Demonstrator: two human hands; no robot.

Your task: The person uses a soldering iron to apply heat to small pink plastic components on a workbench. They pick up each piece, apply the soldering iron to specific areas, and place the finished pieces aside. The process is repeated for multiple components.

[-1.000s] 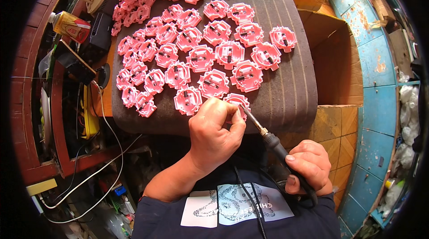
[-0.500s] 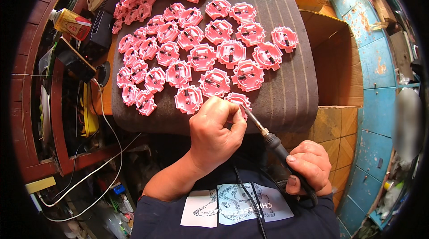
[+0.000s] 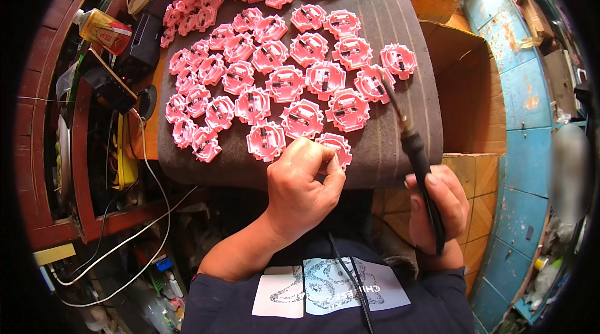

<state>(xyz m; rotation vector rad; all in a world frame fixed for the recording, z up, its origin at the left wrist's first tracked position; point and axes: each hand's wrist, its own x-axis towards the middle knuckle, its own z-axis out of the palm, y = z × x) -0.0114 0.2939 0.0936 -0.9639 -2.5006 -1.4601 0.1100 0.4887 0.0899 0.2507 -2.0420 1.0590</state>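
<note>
Now pinching narrowly with left hand (image 3: 304, 174) over a pink casing (image 3: 334, 142) at the six-o'clock edge of the mat (image 3: 387, 154), cannot tell whether gripping it; holding a soldering iron (image 3: 415, 148) in right hand (image 3: 453, 206) at four o'clock, pointing toward eleven; facing other casings (image 3: 325, 79) from nine to one.

White lettering (image 3: 369, 288) on dark shirt (image 3: 237, 309), red-yellow label (image 3: 114, 36) on bottle (image 3: 100, 29)

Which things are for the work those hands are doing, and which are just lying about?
For the work:
- soldering iron, in the right hand
- pink plastic housing at the left hand
- other pink plastic housings

Probably just lying about:
- yellow-and-red bottle
- crumpled plastic bags
</note>
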